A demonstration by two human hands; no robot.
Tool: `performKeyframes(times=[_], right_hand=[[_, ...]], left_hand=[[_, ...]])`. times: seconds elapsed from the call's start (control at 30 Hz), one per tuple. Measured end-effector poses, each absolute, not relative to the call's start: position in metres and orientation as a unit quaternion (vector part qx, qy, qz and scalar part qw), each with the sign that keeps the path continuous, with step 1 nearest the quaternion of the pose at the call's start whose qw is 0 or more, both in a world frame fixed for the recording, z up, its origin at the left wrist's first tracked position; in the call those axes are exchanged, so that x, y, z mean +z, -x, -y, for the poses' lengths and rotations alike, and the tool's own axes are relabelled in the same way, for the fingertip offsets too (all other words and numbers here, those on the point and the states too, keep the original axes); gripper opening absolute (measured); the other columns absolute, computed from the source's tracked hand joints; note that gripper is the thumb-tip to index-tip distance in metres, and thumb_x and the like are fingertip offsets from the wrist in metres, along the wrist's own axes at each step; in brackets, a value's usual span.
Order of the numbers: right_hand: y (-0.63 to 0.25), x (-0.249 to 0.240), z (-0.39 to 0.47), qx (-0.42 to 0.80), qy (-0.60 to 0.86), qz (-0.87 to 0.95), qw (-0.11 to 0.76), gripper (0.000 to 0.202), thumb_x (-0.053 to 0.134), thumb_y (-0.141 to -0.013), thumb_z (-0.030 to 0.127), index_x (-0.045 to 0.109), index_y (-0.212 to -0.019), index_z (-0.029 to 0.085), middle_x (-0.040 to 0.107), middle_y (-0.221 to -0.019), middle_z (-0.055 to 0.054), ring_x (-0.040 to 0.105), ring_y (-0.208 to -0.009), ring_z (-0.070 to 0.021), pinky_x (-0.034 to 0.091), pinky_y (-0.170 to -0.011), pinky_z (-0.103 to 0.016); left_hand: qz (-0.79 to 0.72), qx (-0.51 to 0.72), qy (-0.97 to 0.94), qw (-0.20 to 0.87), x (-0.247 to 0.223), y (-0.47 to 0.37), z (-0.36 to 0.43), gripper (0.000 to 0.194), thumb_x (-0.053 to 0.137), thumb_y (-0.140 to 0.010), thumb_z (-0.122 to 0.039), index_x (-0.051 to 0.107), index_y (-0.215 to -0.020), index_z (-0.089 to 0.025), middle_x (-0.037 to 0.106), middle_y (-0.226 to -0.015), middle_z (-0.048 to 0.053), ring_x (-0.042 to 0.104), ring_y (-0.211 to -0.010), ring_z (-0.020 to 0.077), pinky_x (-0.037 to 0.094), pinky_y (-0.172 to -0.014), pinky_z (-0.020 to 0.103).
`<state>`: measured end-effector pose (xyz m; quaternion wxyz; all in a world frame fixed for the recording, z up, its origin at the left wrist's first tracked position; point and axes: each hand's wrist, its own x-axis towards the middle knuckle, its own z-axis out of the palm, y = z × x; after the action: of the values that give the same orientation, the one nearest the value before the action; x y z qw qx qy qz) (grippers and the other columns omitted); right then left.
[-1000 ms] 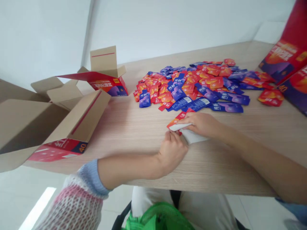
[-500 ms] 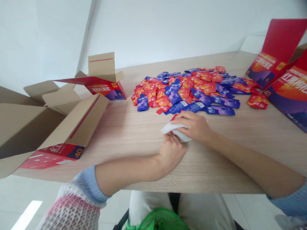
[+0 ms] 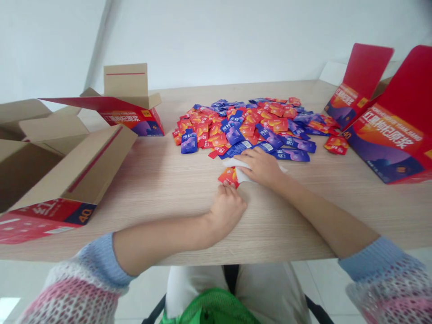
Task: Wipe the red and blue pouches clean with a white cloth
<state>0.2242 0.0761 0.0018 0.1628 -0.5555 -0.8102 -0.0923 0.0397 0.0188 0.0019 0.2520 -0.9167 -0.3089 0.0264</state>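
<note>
Low over the tabletop, my left hand [image 3: 227, 208] pinches the lower end of a red sachet [image 3: 228, 176] with an orange print. My right hand [image 3: 261, 165] is closed on a white tissue [image 3: 245, 174], which lies against the sachet's right side and partly under my fingers. Just beyond my hands spreads a heap of red and blue sachets [image 3: 232, 131], some overlapping. One red sachet [image 3: 336, 145] lies apart at the heap's right.
Opened cartons [image 3: 77, 168] with flaps up stand at the left, a smaller red carton [image 3: 130, 120] behind them. Two more red and purple cartons [image 3: 388, 144] stand at the right. A white wall [image 3: 219, 40] rises behind the table [image 3: 151, 189].
The view has turned slightly right. The sachet, earlier mostly covered by the tissue, now shows its red face between my hands, and my right hand with the tissue lies flatter on the far side.
</note>
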Motion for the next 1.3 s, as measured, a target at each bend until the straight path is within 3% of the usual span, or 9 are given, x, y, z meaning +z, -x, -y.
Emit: performKeyframes(times=[0.13, 0.3, 0.47, 0.63, 0.77, 0.9, 1.1, 1.3], right_hand=[[-0.242, 0.013, -0.075, -0.134, 0.628, 0.724, 0.251, 0.03, 0.054, -0.091, 0.025, 0.063, -0.118, 0.017, 0.068, -0.109, -0.009, 0.059, -0.098, -0.0255, 0.045, -0.078, -0.035], [-0.233, 0.015, -0.057, -0.178, 0.474, 0.803, 0.315, 0.028, 0.044, -0.097, 0.02, 0.067, -0.113, 0.023, 0.067, -0.116, -0.005, 0.056, -0.107, -0.0206, 0.043, -0.092, -0.035], [-0.207, -0.002, -0.053, -0.152, 0.353, 0.903, 0.19, 0.03, 0.046, -0.099, 0.029, 0.065, -0.123, 0.028, 0.064, -0.125, -0.003, 0.051, -0.103, -0.0201, 0.043, -0.088, -0.036], [-0.209, 0.003, -0.064, -0.197, 0.534, 0.818, 0.081, 0.027, 0.049, -0.096, 0.022, 0.071, -0.11, 0.027, 0.065, -0.118, -0.006, 0.049, -0.101, -0.0262, 0.042, -0.069, -0.035], [-0.231, 0.012, -0.067, -0.221, 0.634, 0.74, 0.053, 0.027, 0.048, -0.093, 0.016, 0.075, -0.095, 0.022, 0.065, -0.107, -0.012, 0.048, -0.103, -0.0296, 0.041, -0.066, -0.035], [-0.251, 0.018, -0.061, -0.244, 0.639, 0.722, 0.101, 0.032, 0.045, -0.093, 0.014, 0.075, -0.102, 0.024, 0.065, -0.114, -0.009, 0.046, -0.103, -0.0282, 0.042, -0.07, -0.036], [-0.236, 0.028, -0.033, -0.242, 0.562, 0.747, 0.258, 0.034, 0.048, -0.091, 0.009, 0.076, -0.096, 0.028, 0.067, -0.117, 0.0, 0.048, -0.098, -0.0226, 0.044, -0.082, -0.035], [-0.216, 0.014, -0.022, -0.151, 0.466, 0.81, 0.321, 0.033, 0.048, -0.094, 0.013, 0.072, -0.114, 0.026, 0.071, -0.112, -0.001, 0.057, -0.097, -0.0182, 0.046, -0.087, -0.033]], left_hand=[[0.3, 0.014, 0.908, 0.293, 0.0, -0.039, -0.014, 0.022, 0.054, -0.082, -0.003, 0.073, -0.091, 0.005, 0.07, -0.09, 0.029, 0.07, -0.081, 0.0316, 0.05, -0.065, 0.037], [0.283, 0.018, 0.913, 0.293, -0.001, -0.037, -0.016, 0.022, 0.055, -0.083, -0.004, 0.073, -0.093, 0.003, 0.071, -0.09, 0.028, 0.07, -0.079, 0.03, 0.05, -0.067, 0.038], [0.301, 0.016, 0.914, 0.271, -0.001, -0.037, -0.019, 0.022, 0.053, -0.085, -0.003, 0.073, -0.093, 0.003, 0.071, -0.086, 0.026, 0.07, -0.074, 0.0279, 0.05, -0.066, 0.037], [0.296, 0.004, 0.914, 0.276, -0.001, -0.036, -0.02, 0.024, 0.054, -0.081, 0.002, 0.072, -0.096, 0.007, 0.07, -0.095, 0.031, 0.071, -0.082, 0.0301, 0.05, -0.071, 0.038], [0.297, 0.008, 0.919, 0.258, 0.0, -0.035, -0.02, 0.026, 0.054, -0.081, 0.003, 0.071, -0.1, 0.007, 0.069, -0.1, 0.032, 0.07, -0.081, 0.0291, 0.05, -0.069, 0.037], [0.301, 0.025, 0.924, 0.235, 0.002, -0.035, -0.021, 0.024, 0.054, -0.083, 0.0, 0.072, -0.098, 0.006, 0.069, -0.099, 0.03, 0.07, -0.082, 0.0289, 0.05, -0.069, 0.036], [0.288, 0.013, 0.931, 0.225, 0.001, -0.035, -0.024, 0.023, 0.054, -0.086, -0.002, 0.072, -0.097, 0.005, 0.07, -0.098, 0.029, 0.069, -0.092, 0.0318, 0.048, -0.079, 0.041], [0.284, -0.003, 0.935, 0.213, 0.0, -0.036, -0.024, 0.018, 0.057, -0.086, -0.005, 0.073, -0.09, 0.0, 0.071, -0.084, 0.022, 0.069, -0.078, 0.0285, 0.046, -0.07, 0.039]])
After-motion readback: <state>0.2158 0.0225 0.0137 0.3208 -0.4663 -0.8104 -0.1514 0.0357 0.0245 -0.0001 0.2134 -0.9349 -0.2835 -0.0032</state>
